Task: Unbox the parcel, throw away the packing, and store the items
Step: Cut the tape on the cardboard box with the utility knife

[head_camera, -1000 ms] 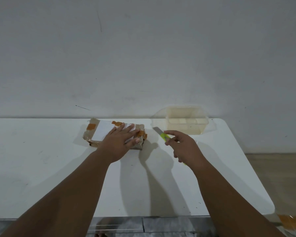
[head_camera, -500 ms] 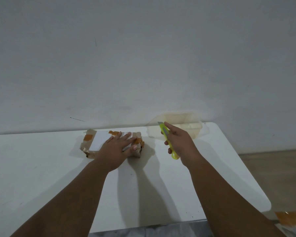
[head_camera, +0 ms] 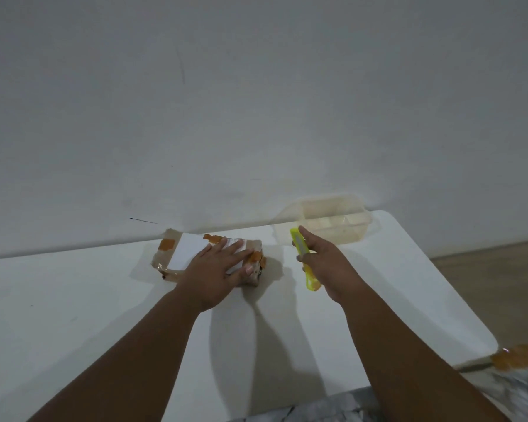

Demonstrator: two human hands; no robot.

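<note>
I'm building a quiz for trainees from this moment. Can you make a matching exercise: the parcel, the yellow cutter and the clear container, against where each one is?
Things:
1. parcel
2. yellow cutter
3. clear container

Places:
a. gripped in the right hand
b. at the far right corner of the table
c. under the flat left hand

Pairs: 1-c, 2-a, 3-b.
</note>
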